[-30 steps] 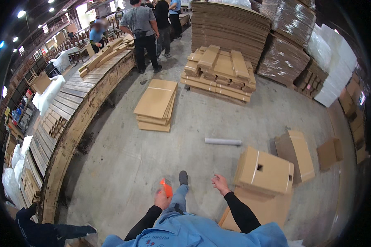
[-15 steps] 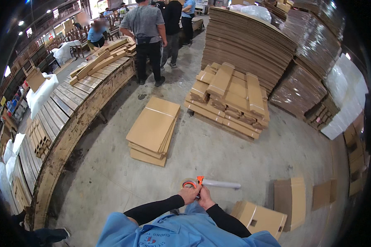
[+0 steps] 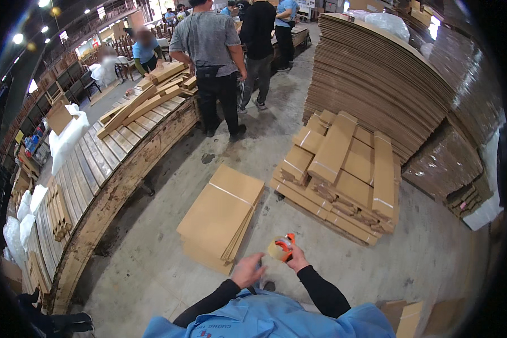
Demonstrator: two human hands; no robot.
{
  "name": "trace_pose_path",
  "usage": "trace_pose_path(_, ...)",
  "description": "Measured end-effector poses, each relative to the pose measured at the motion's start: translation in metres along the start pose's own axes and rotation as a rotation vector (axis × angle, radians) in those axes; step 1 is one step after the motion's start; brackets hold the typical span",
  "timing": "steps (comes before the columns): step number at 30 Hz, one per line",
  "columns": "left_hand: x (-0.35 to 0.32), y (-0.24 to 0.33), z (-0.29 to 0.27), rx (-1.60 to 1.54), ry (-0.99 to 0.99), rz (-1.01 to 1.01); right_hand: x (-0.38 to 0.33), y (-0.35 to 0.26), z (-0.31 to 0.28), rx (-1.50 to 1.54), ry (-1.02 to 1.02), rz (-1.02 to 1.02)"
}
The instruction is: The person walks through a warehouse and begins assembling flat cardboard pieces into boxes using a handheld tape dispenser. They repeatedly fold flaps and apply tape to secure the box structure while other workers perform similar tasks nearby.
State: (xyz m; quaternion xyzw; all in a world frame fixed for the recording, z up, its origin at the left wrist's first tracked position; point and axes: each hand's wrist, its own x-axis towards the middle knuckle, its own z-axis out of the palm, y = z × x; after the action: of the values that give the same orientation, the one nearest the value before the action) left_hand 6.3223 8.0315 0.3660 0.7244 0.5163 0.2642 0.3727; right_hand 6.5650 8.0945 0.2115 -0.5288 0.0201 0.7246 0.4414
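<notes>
An orange tape dispenser (image 3: 288,241) carrying a roll of tan tape (image 3: 275,250) is gripped in my right hand (image 3: 298,260), out in front of my body. My left hand (image 3: 248,271) hangs apart from it, just to the left, fingers loosely spread and nothing in them. Just ahead of my left hand, flat cardboard sheets (image 3: 219,205) lie piled on the floor, a white strap across the top ones. The lower sheets stick out unevenly at the near end.
Strapped cardboard bundles (image 3: 357,163) are stacked ahead right, before a tall stack of cardboard (image 3: 372,79). A slatted roller conveyor (image 3: 124,160) curves along the left with long cardboard pieces (image 3: 146,98) on it. People (image 3: 214,56) stand beyond. More cardboard (image 3: 409,318) lies at lower right.
My left hand has come off the tape dispenser and moved left. The long clear piece beside the dispenser no longer shows. The cardboard piles look nearer as my view has shifted.
</notes>
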Motion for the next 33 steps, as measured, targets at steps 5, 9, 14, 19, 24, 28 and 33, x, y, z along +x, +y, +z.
trace_pose_path(5,0.099,-0.132,-0.001,0.158,0.030,-0.195,0.114,-0.157,-0.024,0.030,-0.188,-0.156)
trace_pose_path(9,0.208,-0.172,-0.052,0.273,-0.032,-0.233,0.144,-0.226,0.021,0.228,-0.034,-0.135)
trace_pose_path(14,0.348,-0.165,-0.121,0.200,0.075,-0.115,0.149,-0.317,0.098,0.279,0.074,-0.302)
trace_pose_path(19,0.465,-0.169,-0.146,0.073,0.198,-0.128,0.229,-0.414,0.125,0.460,0.221,-0.296)
trace_pose_path(24,0.503,-0.225,-0.144,0.027,0.122,-0.328,0.336,-0.455,0.202,0.478,0.222,-0.204)
trace_pose_path(28,0.596,-0.243,-0.141,-0.133,-0.007,-0.404,0.450,-0.478,0.207,0.468,-0.188,-0.165)
trace_pose_path(33,0.841,-0.217,-0.199,-0.043,0.075,-0.178,0.567,-0.535,0.263,0.355,0.058,-0.105)
